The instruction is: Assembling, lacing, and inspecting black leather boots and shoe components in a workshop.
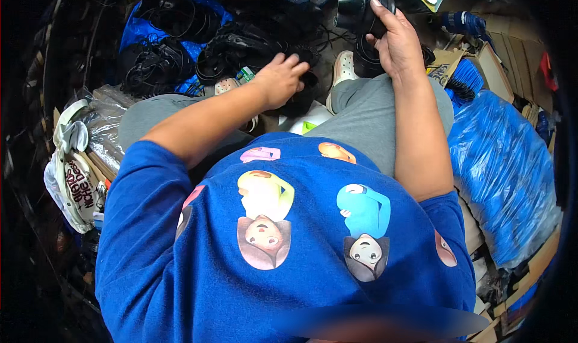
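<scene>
My right hand (394, 39) is raised above my right knee and grips a black, shiny piece (356, 13) that looks like a shoe part or strap roll. My left hand (280, 78) reaches down between my knees, its fingers curled onto a dark black item (301, 99) on the floor; I cannot tell whether it grips it. Black straps or sandal uppers (241, 48) lie piled just beyond that hand. I sit in grey trousers and a blue printed shirt, with light clogs (344, 66) on my feet.
A blue plastic sheet (144, 24) at the upper left carries more heaps of black straps (156, 66). A large blue bag (506, 174) fills the right side, with cardboard boxes (500, 66) and a blue brush (466, 78) behind it. White printed bags (72, 180) lie at the left.
</scene>
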Action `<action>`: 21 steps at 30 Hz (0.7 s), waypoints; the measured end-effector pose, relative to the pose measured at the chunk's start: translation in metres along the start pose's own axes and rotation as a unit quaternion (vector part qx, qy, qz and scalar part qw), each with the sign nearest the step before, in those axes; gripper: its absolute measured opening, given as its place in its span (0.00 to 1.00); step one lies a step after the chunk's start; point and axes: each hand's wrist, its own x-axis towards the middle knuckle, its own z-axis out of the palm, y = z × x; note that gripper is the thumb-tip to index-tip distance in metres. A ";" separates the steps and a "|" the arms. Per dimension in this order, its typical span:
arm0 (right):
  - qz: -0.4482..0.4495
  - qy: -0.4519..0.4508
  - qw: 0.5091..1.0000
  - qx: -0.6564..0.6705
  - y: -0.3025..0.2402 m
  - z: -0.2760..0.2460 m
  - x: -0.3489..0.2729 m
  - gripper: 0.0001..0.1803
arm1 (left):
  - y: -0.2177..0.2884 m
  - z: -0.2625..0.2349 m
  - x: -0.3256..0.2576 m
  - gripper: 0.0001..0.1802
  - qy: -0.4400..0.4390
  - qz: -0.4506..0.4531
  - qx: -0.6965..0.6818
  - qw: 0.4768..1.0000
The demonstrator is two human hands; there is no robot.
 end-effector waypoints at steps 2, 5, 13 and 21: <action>-0.010 -0.007 1.000 0.019 -0.001 -0.002 0.001 0.09 | -0.014 -0.009 -0.014 0.11 0.078 -0.028 -0.118 0.990; -0.021 0.017 0.999 0.031 -0.002 -0.004 -0.004 0.09 | -0.029 -0.052 -0.043 0.15 0.062 -0.261 -0.538 0.799; -0.023 0.025 0.999 0.034 -0.003 -0.008 -0.005 0.10 | -0.008 -0.061 -0.129 0.21 0.285 -0.225 -0.925 0.114; -0.019 0.020 0.999 0.030 0.001 -0.009 -0.005 0.12 | 0.003 -0.055 -0.139 0.20 0.475 -0.315 -0.820 0.057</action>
